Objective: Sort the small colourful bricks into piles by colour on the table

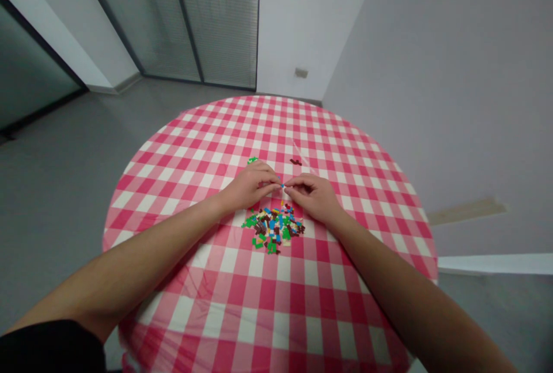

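Observation:
My left hand [254, 183] and my right hand [315, 194] meet fingertip to fingertip over the table, both closed in a pinch. Between them shows a tiny blue brick [282, 185], partly covered by the fingers; whether it is one piece or two joined ones is too small to tell. Just nearer to me lies a loose pile of small toy building bricks [276, 226] in green, blue, brown, white and yellow. Some green bricks [253, 160] stick out beyond my left hand. Farther off, in front of my right hand, are a few dark brown bricks [296, 162].
A red-and-white checked cloth [276, 309] covers the round table, wrinkled near its front left. Glass doors with blinds [224, 22] stand beyond the far edge. A grey wall [466, 91] runs along the right side, and grey floor [56, 177] shows on the left.

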{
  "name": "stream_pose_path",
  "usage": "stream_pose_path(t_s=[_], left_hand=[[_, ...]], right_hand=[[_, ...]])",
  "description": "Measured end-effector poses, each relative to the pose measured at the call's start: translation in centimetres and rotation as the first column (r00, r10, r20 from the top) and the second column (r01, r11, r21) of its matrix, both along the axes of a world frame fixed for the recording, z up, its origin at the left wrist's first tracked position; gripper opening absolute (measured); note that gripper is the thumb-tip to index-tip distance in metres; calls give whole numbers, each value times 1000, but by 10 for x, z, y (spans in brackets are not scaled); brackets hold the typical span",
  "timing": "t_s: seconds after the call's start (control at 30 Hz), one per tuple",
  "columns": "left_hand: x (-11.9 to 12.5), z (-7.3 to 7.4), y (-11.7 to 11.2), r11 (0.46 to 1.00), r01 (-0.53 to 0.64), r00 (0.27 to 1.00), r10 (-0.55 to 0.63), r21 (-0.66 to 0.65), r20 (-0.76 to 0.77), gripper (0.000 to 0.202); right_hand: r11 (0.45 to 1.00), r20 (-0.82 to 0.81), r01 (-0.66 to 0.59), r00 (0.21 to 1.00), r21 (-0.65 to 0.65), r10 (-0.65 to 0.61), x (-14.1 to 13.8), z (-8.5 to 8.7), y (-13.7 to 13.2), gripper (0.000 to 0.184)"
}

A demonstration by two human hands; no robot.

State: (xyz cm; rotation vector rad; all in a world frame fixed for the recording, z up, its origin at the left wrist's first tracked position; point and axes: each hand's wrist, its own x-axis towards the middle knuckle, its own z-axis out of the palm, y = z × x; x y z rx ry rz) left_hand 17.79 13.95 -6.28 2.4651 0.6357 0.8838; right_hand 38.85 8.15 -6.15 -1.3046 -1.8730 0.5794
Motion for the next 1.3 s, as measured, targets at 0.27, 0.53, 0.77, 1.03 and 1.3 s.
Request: stream_pose_path(t_s=[0.27, 0.53, 0.77, 1.03, 1.3], left_hand=[[1, 0, 1, 1000, 23, 1000, -23, -10, -6, 18], [2, -2, 1, 1000, 20, 1000, -20, 0, 9, 19], [1, -2, 0, 984, -173, 984, 172, 35, 36, 14], [0, -4, 6, 973, -230, 973, 230, -7, -18, 13], [1, -3, -3, 981, 101, 954, -49, 165, -294, 24]], right_hand=[[996, 71, -31, 997, 78, 26, -1, 3, -1, 17], [995, 109, -36, 994, 91, 26, -2, 5, -2, 15], [1000, 214, 15, 977, -7, -14, -3, 3, 1, 10], [993, 346, -4, 937, -115, 44, -1, 5, 3, 16], [996, 296, 39, 955, -84, -12, 2, 0, 6, 20]])
